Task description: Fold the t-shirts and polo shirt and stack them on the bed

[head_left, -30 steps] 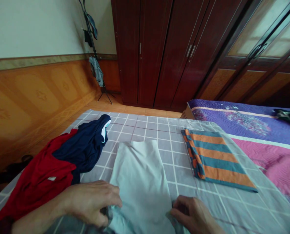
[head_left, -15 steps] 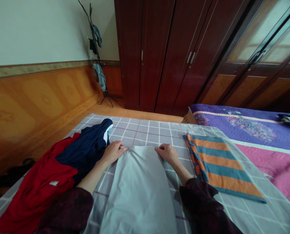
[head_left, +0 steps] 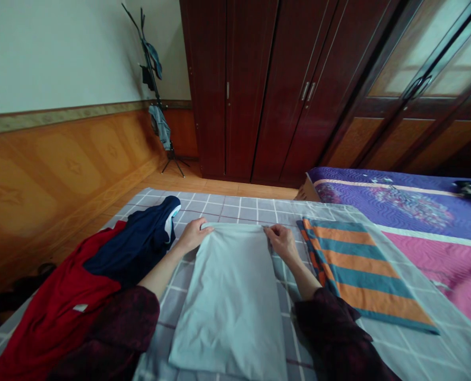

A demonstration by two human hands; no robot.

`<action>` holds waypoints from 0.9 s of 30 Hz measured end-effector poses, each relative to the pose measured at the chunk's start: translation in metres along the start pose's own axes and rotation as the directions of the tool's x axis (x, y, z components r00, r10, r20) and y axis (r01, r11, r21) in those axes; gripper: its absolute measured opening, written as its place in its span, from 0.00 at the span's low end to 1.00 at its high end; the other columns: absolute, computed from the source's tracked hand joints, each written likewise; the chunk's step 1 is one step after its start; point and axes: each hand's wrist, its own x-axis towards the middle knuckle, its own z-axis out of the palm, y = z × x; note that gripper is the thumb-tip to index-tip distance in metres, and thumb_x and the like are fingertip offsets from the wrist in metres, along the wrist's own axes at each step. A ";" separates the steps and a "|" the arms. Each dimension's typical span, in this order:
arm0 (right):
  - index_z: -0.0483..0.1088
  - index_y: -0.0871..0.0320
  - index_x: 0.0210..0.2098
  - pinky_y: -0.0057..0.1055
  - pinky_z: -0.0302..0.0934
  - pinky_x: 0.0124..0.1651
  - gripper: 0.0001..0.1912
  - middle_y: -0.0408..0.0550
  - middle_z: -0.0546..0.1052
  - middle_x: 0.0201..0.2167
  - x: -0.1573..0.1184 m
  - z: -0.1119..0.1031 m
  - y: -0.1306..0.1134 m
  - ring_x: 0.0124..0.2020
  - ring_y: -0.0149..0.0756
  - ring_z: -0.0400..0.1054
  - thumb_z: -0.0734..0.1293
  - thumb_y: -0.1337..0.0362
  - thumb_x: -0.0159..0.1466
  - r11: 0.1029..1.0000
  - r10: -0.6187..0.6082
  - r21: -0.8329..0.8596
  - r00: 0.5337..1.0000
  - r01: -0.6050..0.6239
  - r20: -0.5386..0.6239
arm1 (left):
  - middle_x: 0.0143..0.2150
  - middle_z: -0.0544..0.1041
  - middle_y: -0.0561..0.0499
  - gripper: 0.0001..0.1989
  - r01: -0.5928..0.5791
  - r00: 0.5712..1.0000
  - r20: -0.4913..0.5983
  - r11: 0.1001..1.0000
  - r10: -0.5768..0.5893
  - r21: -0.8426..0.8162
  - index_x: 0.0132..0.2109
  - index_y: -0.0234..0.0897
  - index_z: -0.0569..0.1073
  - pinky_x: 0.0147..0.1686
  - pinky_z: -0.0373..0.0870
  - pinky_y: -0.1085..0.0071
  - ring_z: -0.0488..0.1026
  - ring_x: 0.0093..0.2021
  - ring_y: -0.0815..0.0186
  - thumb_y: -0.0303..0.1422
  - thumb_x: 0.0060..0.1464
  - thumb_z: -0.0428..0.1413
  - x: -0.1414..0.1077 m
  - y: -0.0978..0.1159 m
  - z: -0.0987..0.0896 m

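Observation:
A pale grey garment (head_left: 235, 296), folded into a long rectangle, lies in front of me on the checked bed sheet (head_left: 251, 205). My left hand (head_left: 193, 235) pinches its far left corner between thumb and fingers. At the far right corner, my right hand (head_left: 282, 241) grips the cloth the same way. The far edge is stretched fairly straight between both hands, and light creases run over the surface. What kind of garment it is, I cannot tell.
To the left lie a navy garment (head_left: 134, 243) and a red garment (head_left: 61, 301), loosely heaped. On the right is a folded orange-and-teal striped garment (head_left: 366, 270). Beyond stand a purple-and-pink covered bed (head_left: 409, 206), a dark red wardrobe (head_left: 255, 90) and a coat stand (head_left: 154, 74).
Both hands have moved away from me and slightly apart, drawing the grey garment forward. Its far edge is wider and straighter, and its near end now shows.

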 end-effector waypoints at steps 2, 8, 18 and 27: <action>0.72 0.61 0.30 0.29 0.56 0.31 0.19 0.49 0.74 0.25 0.001 -0.004 0.003 0.29 0.37 0.68 0.58 0.53 0.63 0.999 0.007 -0.046 0.998 -0.010 -0.056 | 0.30 0.72 0.54 0.10 0.012 0.999 -0.030 1.000 -0.012 0.014 0.38 0.35 0.71 0.33 0.64 0.74 0.70 0.33 0.65 0.37 0.57 0.50 0.013 0.009 0.001; 0.68 0.61 0.52 0.36 0.57 0.51 0.19 0.55 0.71 0.51 -0.023 -0.002 -0.010 0.51 0.43 0.64 0.57 0.61 0.65 0.975 -0.187 -0.146 0.974 0.167 -0.130 | 0.55 0.68 0.43 0.19 -0.100 0.983 -0.142 0.990 0.114 0.104 0.56 0.36 0.65 0.55 0.59 0.64 0.64 0.56 0.59 0.30 0.58 0.49 -0.003 0.048 0.011; 0.53 0.66 0.64 0.50 0.43 0.64 0.35 0.61 0.55 0.65 -0.025 0.020 0.008 0.65 0.53 0.46 0.56 0.48 0.67 0.805 -0.354 -0.423 0.909 0.415 0.218 | 0.70 0.46 0.42 0.32 -0.247 0.964 0.175 0.923 0.202 0.294 0.68 0.38 0.50 0.64 0.40 0.48 0.40 0.69 0.52 0.49 0.62 0.41 -0.034 0.023 0.048; 0.52 0.63 0.65 0.45 0.42 0.65 0.31 0.57 0.52 0.66 -0.056 0.031 -0.025 0.67 0.49 0.43 0.55 0.52 0.68 0.679 -0.586 -0.320 0.750 0.661 0.306 | 0.71 0.40 0.42 0.39 -0.407 0.885 0.345 0.879 0.313 0.247 0.69 0.35 0.42 0.65 0.37 0.52 0.34 0.70 0.54 0.55 0.60 0.39 -0.095 0.037 0.028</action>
